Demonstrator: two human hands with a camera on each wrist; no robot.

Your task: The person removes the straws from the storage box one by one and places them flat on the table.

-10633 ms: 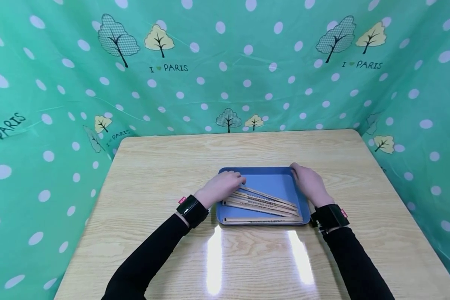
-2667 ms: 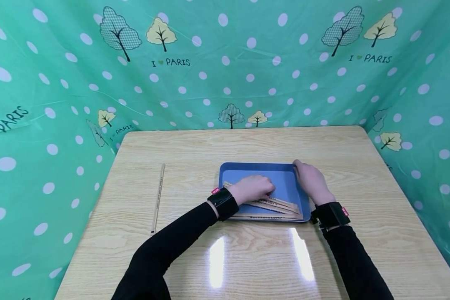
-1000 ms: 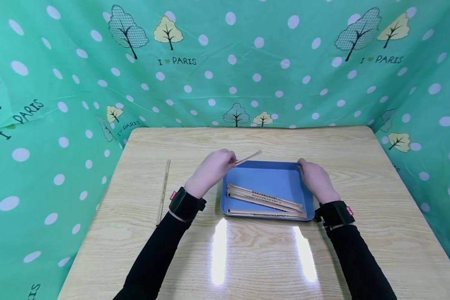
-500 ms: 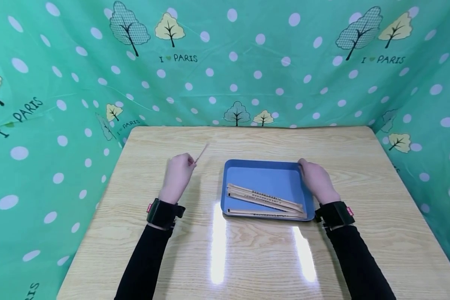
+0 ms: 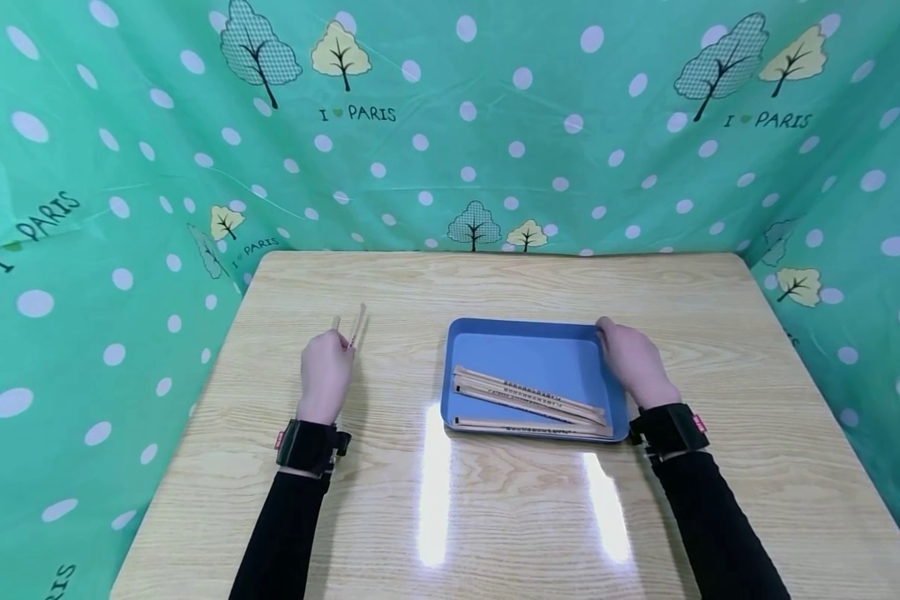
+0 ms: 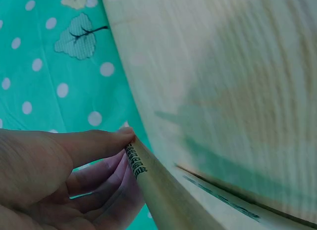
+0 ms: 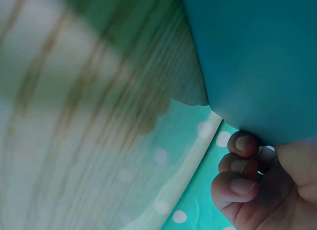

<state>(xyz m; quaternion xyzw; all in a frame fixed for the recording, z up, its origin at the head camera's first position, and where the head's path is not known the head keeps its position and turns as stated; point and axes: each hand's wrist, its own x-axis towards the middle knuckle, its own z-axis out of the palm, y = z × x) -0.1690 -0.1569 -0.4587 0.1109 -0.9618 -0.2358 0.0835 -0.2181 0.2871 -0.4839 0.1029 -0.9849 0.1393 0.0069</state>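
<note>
My left hand (image 5: 326,375) pinches a slim tan stick (image 5: 359,321) with dark printed lettering between thumb and fingertips. The left wrist view shows the held stick (image 6: 148,180) slanting above the wooden table. A second tan stick (image 6: 220,198) lies on the table beneath it; in the head view my hand covers most of this one, leaving its far tip (image 5: 336,322) visible. My right hand (image 5: 636,358) grips the far right corner of a shallow blue tray (image 5: 525,340), fingers curled at its rim. Several similar sticks (image 5: 528,396) lie in the tray's near half.
The light wooden table (image 5: 532,500) carries the tray right of its middle. A green dotted curtain (image 5: 420,167) hangs behind it and along both sides. Two bright glare strips show on the tabletop before the tray.
Earlier, the left hand reached into the tray and one stick came to lie at the table's left. It has since lifted another and carried it left; the right hand stays at the tray corner.
</note>
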